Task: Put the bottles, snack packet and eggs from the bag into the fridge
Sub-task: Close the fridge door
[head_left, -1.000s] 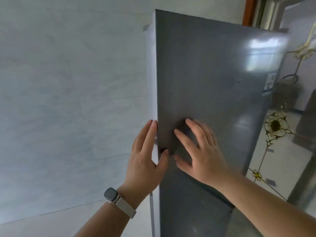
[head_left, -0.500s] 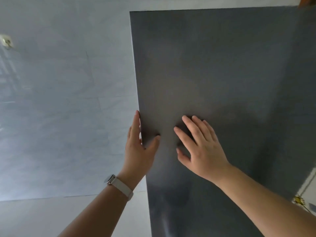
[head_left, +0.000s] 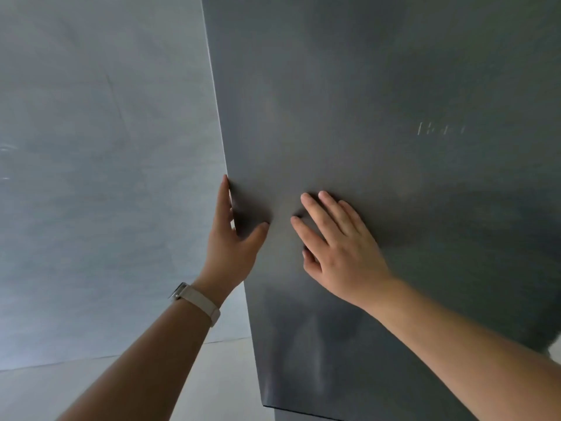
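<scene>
While my right hand lies flat on fridge door, left hand rests straight-fingered along its edge, thumb on front; neither clasps anything. No bag, bottles, snack packet, eggs in view. Step likely door handling; next: edge pull or firm press.

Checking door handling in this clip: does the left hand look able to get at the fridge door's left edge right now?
Likely yes: the left hand lies along the left edge of the fridge door, thumb on its front, with nothing between them. The right hand rests flat further in.
</scene>
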A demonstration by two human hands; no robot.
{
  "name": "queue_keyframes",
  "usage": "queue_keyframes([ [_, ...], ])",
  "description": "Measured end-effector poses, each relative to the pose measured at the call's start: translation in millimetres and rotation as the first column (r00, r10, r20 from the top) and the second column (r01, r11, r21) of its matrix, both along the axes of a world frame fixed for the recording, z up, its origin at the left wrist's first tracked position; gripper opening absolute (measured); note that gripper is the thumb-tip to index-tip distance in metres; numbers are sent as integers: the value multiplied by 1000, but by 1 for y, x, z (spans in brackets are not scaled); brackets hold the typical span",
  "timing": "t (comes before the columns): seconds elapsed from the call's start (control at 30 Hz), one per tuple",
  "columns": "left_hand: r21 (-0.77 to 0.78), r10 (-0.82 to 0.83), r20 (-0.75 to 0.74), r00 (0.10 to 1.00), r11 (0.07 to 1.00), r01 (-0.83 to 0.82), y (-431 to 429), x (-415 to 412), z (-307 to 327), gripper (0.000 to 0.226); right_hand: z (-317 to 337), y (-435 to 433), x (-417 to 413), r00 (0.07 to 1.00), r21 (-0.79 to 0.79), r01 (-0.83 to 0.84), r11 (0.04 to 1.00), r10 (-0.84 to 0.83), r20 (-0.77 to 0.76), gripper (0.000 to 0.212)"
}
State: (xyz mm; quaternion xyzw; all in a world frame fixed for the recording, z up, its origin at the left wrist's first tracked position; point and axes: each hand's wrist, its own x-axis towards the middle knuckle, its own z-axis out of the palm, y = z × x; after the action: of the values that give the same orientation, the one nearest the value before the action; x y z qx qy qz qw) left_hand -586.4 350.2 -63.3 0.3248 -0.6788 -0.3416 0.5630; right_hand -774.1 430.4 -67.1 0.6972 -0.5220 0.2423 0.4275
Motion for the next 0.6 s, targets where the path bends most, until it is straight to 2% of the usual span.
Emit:
queue_keyframes([
  [0.3,-22,-110,-7,994,994,110,-72,-29,0,95,1,-47,-17,991,-6,132,991,-132,-10,45],
  [0.6,-172,-224,103,969,956,239,-114,-39,-13,104,-3,-67,-23,980,-65,199,978,-201,-15,43],
])
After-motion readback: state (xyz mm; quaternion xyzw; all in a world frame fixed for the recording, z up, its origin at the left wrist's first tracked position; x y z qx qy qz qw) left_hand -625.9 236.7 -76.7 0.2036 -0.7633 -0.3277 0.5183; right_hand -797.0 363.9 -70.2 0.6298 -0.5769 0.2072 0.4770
